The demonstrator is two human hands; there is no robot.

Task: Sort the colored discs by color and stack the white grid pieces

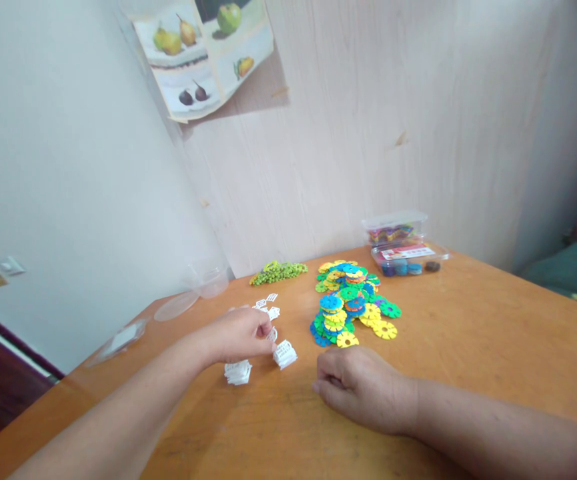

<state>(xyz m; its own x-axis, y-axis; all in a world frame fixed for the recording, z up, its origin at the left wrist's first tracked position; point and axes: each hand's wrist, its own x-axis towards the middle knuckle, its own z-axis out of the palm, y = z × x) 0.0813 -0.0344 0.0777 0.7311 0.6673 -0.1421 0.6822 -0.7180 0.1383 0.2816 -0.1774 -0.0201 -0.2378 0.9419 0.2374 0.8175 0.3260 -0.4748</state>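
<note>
My left hand (241, 335) reaches over the table with its thumb and fingers drawn together. Its thumb tip is at the edge of a small stack of white lattice pieces (285, 355). Another white lattice piece (272, 335) shows between thumb and forefinger; whether it is pinched or lies behind them I cannot tell. A second white stack (238, 373) sits below this hand, nearer to me. Loose white pieces (273, 312) lie beyond the fingers. My right hand (363, 387) rests on the table in a loose fist, with nothing seen in it, just in front of the colourful notched discs (347, 307).
A heap of green pieces (279, 272) lies near the wall. Two clear plastic boxes with coloured items, one box (408, 253) in front, stand at the back right. A clear tub (213, 280), its round lid (175, 307) and a plastic bag (121, 340) line the left edge.
</note>
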